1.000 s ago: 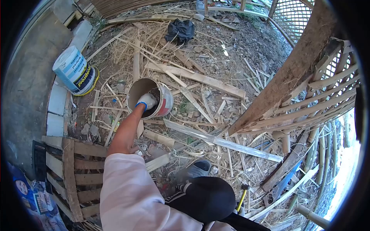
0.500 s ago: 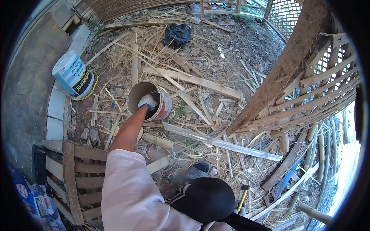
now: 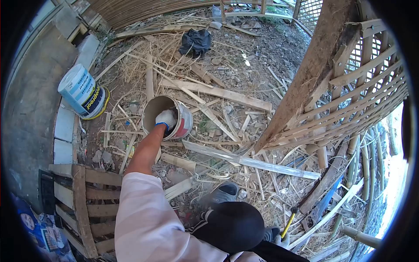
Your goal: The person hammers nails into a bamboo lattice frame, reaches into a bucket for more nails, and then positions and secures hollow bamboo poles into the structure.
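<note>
My left hand (image 3: 166, 117), in a white glove with a blue cuff, reaches into a whitish bucket (image 3: 185, 123) whose mouth faces up toward me. The glove's back shows, but its fingers and anything in them are hidden in the dark interior. Low in the view, right of my knee, my gloved right hand (image 3: 283, 241) is closed round the lower end of a hammer (image 3: 288, 225) with a yellow handle and dark head.
A blue and white paint bucket (image 3: 83, 94) stands at left, above a slatted wooden piece (image 3: 80, 209). A black plastic bag (image 3: 195, 42) lies farther back. Bamboo strips and a long board (image 3: 251, 162) litter the ground. A woven bamboo structure (image 3: 345, 105) rises at right.
The hammer and my right hand have shifted right and slightly down, showing more of the glove. My left hand stays inside the bucket, and the view has moved slightly.
</note>
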Motion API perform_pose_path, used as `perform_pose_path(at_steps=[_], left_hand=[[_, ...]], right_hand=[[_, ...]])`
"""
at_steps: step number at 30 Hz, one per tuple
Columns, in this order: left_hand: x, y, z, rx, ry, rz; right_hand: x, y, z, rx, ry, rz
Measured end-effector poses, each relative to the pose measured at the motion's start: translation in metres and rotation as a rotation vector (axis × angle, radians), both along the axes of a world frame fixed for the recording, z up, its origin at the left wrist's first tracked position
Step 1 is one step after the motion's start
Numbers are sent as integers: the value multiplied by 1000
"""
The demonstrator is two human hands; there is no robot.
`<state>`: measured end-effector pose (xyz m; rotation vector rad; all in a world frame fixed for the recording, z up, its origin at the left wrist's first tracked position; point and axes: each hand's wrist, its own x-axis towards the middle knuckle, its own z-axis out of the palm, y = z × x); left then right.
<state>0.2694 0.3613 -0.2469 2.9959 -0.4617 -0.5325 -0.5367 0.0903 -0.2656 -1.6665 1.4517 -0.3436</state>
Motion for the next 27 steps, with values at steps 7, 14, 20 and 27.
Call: perform_pose_path(at_steps=[7, 14, 20, 27], left_hand=[[-24, -2, 6, -154, -105, -18], [-53, 14, -14, -362, -188, 149], [-49, 4, 15, -295, -104, 168], [-33, 18, 33, -669, -13, 215]], right_hand=[[52, 2, 60, 3, 61, -134], [-25, -21, -11, -112, 126, -1], [7, -34, 12, 25, 181, 82], [18, -28, 33, 66, 55, 34]])
